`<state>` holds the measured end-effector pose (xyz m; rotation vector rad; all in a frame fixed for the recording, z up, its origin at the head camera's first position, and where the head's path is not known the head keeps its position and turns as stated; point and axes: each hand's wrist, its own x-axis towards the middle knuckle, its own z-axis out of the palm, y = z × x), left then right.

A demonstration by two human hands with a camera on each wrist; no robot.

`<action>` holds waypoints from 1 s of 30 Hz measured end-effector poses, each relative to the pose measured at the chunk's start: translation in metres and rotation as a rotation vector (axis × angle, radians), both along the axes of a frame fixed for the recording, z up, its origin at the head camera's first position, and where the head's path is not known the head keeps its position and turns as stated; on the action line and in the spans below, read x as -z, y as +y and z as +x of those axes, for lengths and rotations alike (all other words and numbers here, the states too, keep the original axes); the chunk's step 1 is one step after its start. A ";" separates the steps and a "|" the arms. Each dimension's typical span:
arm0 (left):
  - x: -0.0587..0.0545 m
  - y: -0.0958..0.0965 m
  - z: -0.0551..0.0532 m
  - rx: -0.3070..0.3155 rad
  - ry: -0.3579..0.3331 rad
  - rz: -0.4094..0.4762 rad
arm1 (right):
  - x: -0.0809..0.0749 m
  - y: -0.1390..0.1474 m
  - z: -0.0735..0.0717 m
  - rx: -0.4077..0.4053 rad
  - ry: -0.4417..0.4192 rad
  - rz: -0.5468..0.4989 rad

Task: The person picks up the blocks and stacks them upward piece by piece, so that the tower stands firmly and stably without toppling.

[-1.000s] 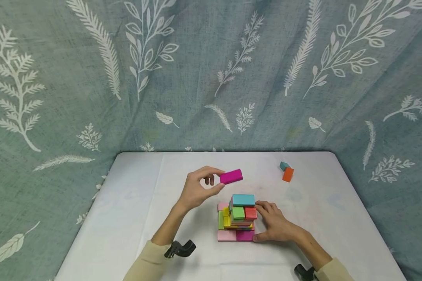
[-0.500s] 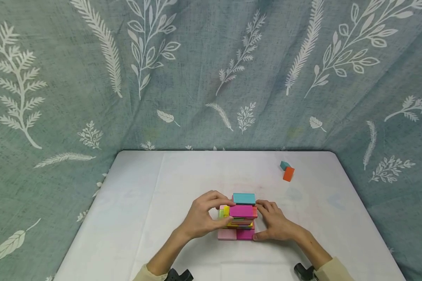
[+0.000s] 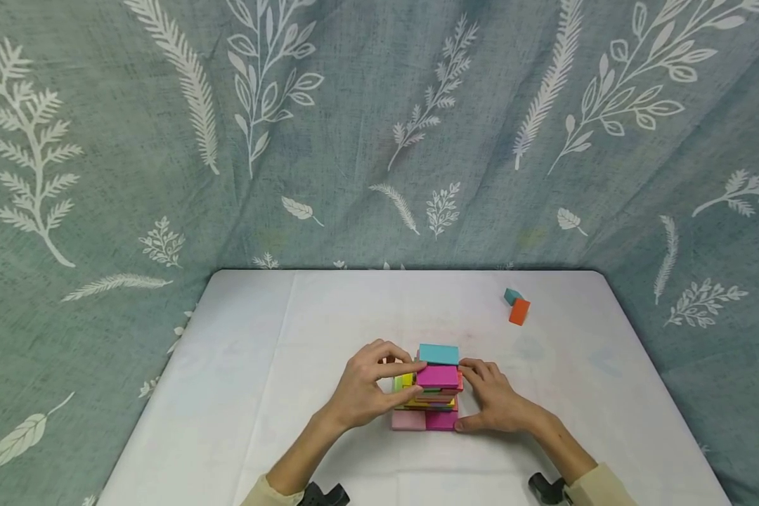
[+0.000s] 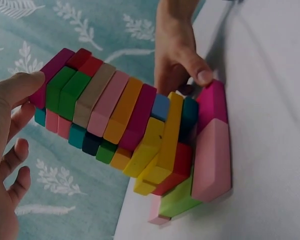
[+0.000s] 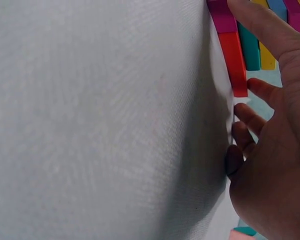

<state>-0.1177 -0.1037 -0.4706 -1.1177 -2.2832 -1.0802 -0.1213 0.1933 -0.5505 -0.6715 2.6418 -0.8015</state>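
Note:
A tower of coloured wooden blocks (image 4: 124, 112) stands in the middle of the table. My left hand (image 3: 368, 386) pinches a magenta block (image 3: 437, 377) between thumb and fingers at the tower's top, lying over the green and red blocks. Just behind it on top is a light-blue block (image 3: 438, 354). My right hand (image 3: 501, 400) rests on the table at the tower's right side, thumb touching the magenta base block (image 3: 441, 421), other fingers loosely bent. Beside that base block lies a pink one (image 4: 211, 160); a red base block (image 5: 233, 65) shows in the right wrist view.
An orange block (image 3: 519, 311) and a teal block (image 3: 512, 296) lie together at the back right of the white table (image 3: 329, 302). A leaf-patterned cloth (image 3: 354, 140) hangs behind the table.
My left hand has brought the magenta block down and right from the air onto the tower's top, then shifted it slightly right. The right hand has stayed in place.

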 end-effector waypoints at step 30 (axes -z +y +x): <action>0.098 -0.044 -0.022 -0.087 -0.457 -0.422 | -0.001 0.001 0.000 0.003 0.010 -0.016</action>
